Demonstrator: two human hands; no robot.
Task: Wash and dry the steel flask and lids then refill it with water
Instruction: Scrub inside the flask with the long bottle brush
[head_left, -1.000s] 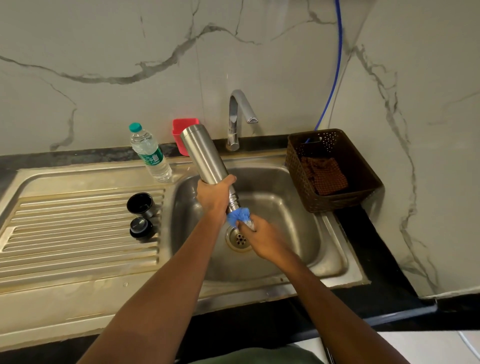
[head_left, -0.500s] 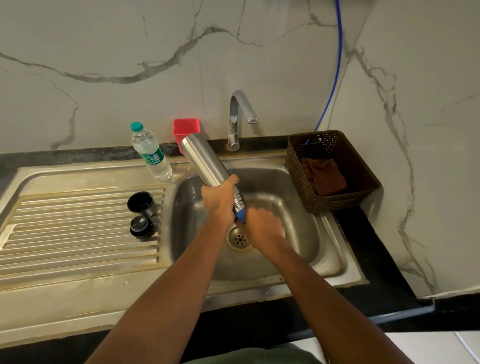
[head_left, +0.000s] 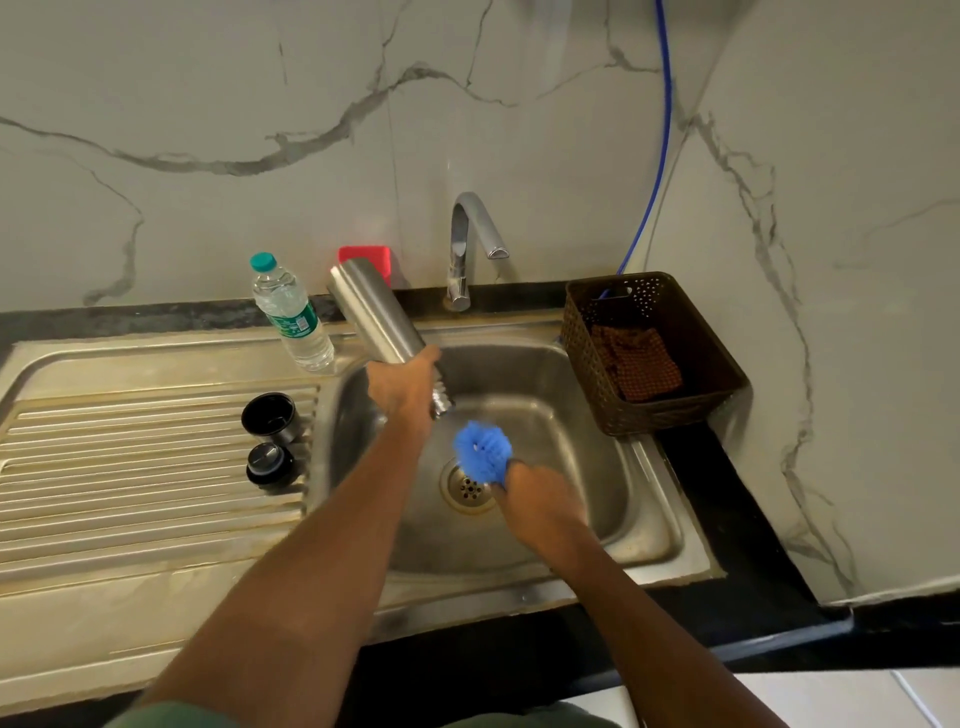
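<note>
Since 0.5 s ago the brush (head_left: 482, 457) has come out of the flask (head_left: 374, 312); I see the left hand (head_left: 402, 387) gripping it, mouth tilted down over the sink (head_left: 649, 512), likely to drain; the right hand (head_left: 540, 501) grips the brush.

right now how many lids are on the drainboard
2. Both sit on the drainboard beside the sink: a black cup lid, open side up, and a steel-topped cap just nearer the person. None looks hidden.
</note>
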